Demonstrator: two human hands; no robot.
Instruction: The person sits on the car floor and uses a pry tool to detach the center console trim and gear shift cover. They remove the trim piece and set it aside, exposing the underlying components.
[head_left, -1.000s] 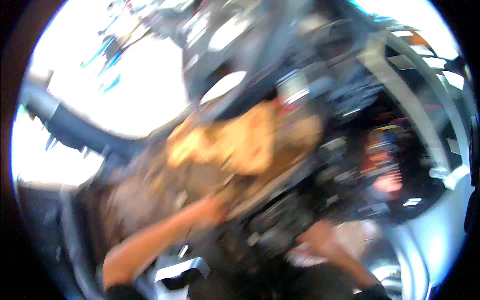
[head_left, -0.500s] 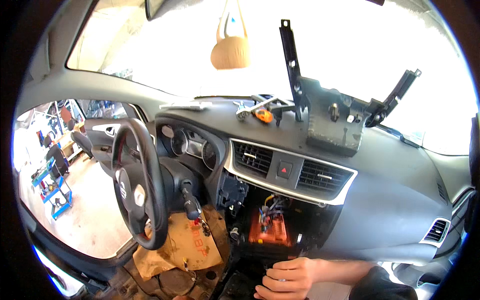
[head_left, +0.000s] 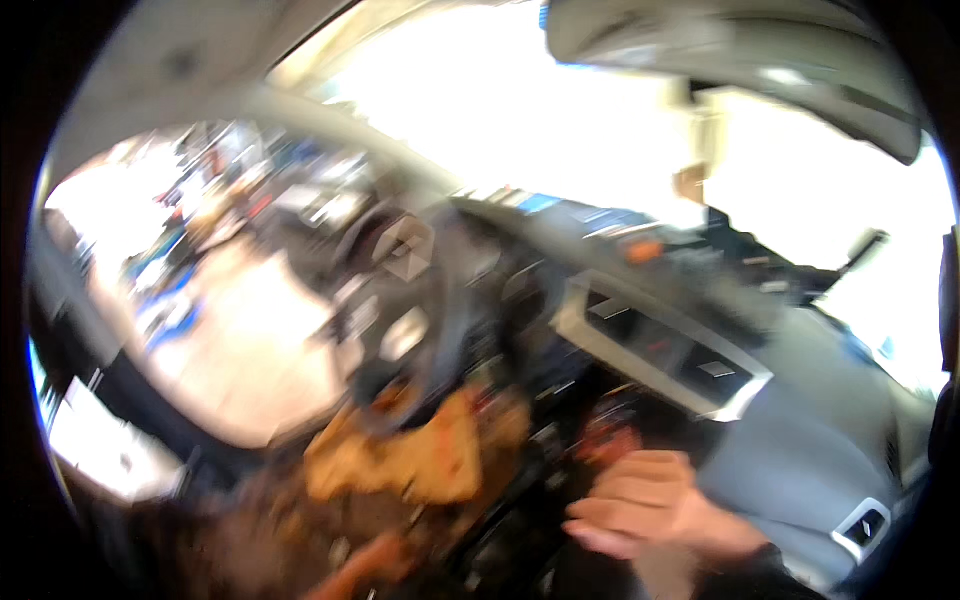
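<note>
Motion blurs the whole picture. My right hand (head_left: 640, 505) is over the centre console, below the opening in the dashboard. Its fingers are bent and pressed together; whatever they hold, if anything, is hidden. Close beyond it, inside the opening, lies a reddish-orange tray (head_left: 608, 440). My left hand (head_left: 385, 555) is low in the driver's footwell, near a brown paper floor mat (head_left: 430, 455); its fingers are smeared. The steering wheel (head_left: 455, 320) stands above the mat.
Silver-trimmed air vents (head_left: 660, 345) sit above the opening. A black bracket (head_left: 755, 262) and an orange object (head_left: 640, 250) lie on the dashboard top. A rear-view mirror (head_left: 740, 50) hangs at upper right. Beyond the open door is a workshop floor (head_left: 245, 350) with a blue cart (head_left: 165, 310).
My view has swung left and tilted, so the dashboard appears slanted and further right. My left hand has come into the footwell. My right hand remains by the console.
</note>
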